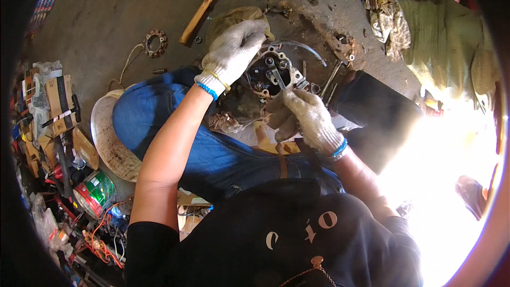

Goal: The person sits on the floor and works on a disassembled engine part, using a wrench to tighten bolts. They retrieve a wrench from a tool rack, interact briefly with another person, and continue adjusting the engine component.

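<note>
An engine casing (pixel 264 94) with an open dark cavity sits between my knees, with several bolts and round metal parts inside it. My right hand (pixel 311 119), in a white work glove, is closed round a wrench (pixel 278 79). The wrench's far end reaches into the cavity, by a bolt there. At the casing's upper left rim is my left hand (pixel 234 53), gloved too, its fingers curled in; what they grip is hidden. A pale curved tube (pixel 305 48) arcs over the casing's far side. Beyond my left hand lies a brownish rag (pixel 234 17).
A hammer (pixel 197 16) lies at the far side. A round metal ring part (pixel 155 43) with a cord is on the left. Tools, boxes and a green can (pixel 95 193) crowd the lower left. Green cloth (pixel 441 48) lies at right, near strong glare.
</note>
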### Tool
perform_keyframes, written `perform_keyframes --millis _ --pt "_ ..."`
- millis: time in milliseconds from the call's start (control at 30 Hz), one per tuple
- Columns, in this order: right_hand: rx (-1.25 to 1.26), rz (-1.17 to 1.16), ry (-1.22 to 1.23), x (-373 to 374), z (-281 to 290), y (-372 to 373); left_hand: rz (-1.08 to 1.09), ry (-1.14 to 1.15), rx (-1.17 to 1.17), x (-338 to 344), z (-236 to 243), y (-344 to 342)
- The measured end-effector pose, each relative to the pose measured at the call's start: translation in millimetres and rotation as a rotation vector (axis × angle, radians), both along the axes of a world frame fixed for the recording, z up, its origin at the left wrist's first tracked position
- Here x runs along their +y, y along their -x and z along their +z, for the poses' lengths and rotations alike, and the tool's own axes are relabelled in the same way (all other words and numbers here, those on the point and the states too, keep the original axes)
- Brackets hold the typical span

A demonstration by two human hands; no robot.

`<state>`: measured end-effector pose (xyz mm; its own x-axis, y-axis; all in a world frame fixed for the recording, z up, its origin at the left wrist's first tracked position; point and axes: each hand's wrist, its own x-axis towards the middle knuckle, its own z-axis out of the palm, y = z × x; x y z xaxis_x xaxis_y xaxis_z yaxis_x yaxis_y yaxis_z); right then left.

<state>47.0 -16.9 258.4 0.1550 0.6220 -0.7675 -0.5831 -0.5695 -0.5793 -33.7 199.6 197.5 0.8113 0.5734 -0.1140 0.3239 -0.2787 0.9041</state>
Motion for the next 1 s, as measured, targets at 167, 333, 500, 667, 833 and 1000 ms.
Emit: perform_keyframes --millis 167,333,500,667,833,1000 --pt "-0.098 -0.126 -0.027 5 -19 15 -0.011 -0.059 0.077 -3 -1 -2" --pt "-0.152 0.12 0.18 2 -13 -17 -0.022 -0.124 0.063 -4 1 -3" --pt "-0.089 0.101 0.136 5 -16 -9 -0.026 -0.103 0.11 -3 3 -3" --pt "-0.287 0.171 0.274 4 -16 -15 0.015 -0.166 0.152 -5 7 -1" --pt "-0.612 0.487 0.299 9 -10 -52 -0.031 -0.105 0.153 -3 11 -4" --pt "-0.71 0.624 0.323 13 -1 -64 -0.024 -0.082 0.195 -2 9 -4"
